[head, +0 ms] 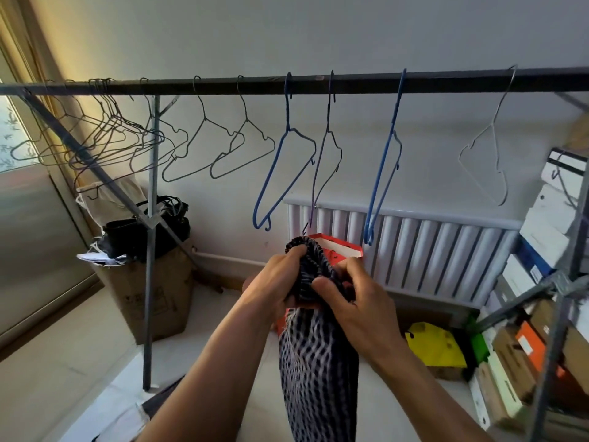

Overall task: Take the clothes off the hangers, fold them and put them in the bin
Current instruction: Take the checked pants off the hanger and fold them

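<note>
While it hangs down between the two forearms, a dark-blue-and-white wavy-patterned garment (318, 362) is held bunched at its upper end, low in the middle of the view and below the rail (446, 82). Its top is gathered into a rounded fold. That fold is enclosed from the left by the left hand (277, 279), whose grip is curled round the cloth with the fingertips tucked over the fold. The cloth is pinched from the right by the right hand (353, 301), the thumb being laid across the front and the other fingers bent behind. The rest of the garment is left to fall straight down out of the bottom of the view.

Just above the fold, the hooked lower tip of a thin purple hanger (328, 116) is seen; whether it touches the cloth cannot be told. On either side of it, two blue hangers (381, 186) are hung bare on the rail. A white wire hanger (493, 122) is hung well apart to the right, and grey wire hangers (111, 135) are crowded along the left part.

Directly behind the hands a red paper bag (338, 248) is stood, with a white radiator (430, 250) against the wall behind it. A cardboard box (149, 298) topped by a black bag (149, 228) is placed on the floor (79, 346) to the left. A yellow bag (433, 346) and stacked shoe boxes (548, 224) are seen at the right.
</note>
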Demonstrator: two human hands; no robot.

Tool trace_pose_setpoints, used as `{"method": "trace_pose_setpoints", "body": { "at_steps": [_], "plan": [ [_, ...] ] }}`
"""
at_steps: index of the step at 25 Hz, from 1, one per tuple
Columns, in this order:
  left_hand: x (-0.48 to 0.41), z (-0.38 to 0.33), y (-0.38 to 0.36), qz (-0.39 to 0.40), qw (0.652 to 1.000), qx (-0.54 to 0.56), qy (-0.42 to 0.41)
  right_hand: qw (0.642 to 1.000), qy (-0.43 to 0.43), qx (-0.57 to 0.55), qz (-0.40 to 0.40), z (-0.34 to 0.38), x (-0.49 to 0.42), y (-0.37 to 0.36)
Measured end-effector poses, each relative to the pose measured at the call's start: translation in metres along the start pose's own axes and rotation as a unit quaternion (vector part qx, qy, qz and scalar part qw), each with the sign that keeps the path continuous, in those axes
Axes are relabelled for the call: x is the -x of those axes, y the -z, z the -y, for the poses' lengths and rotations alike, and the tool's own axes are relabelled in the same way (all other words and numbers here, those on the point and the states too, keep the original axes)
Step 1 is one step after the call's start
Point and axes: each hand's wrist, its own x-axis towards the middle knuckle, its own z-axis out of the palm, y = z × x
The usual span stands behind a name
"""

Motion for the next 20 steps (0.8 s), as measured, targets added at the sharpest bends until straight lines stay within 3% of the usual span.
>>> {"method": "trace_pose_setpoints", "body": {
  "at_steps": [2, 4, 9, 11, 15, 20],
  "plan": [
    [0.009, -0.001, 0.002, 0.005, 0.999, 0.032, -0.018, 0.999, 0.013, 0.01, 0.028, 0.006, 0.001, -0.002],
    [0.016, -0.002, 0.007, 0.031, 0.997, 0.039, -0.058, 0.999, 0.024, -0.024, 0.007, 0.009, -0.003, -0.004],
    [0.019, 0.013, 0.044, -0.025, 0.982, -0.019, -0.189, 0.973, -0.052, -0.226, -0.012, 0.024, -0.018, 0.015],
    [0.016, 0.034, 0.06, -0.007, 0.978, -0.017, -0.21, 0.958, -0.047, -0.282, -0.015, 0.029, -0.023, 0.024],
    [0.01, 0.058, 0.062, 0.135, 0.974, -0.037, -0.18, 0.947, -0.036, -0.319, -0.006, 0.036, -0.031, 0.036],
    [0.006, 0.065, 0.078, 0.142, 0.969, -0.167, -0.113, 0.957, -0.069, -0.274, -0.068, 0.031, -0.043, 0.053]
  ]
}}
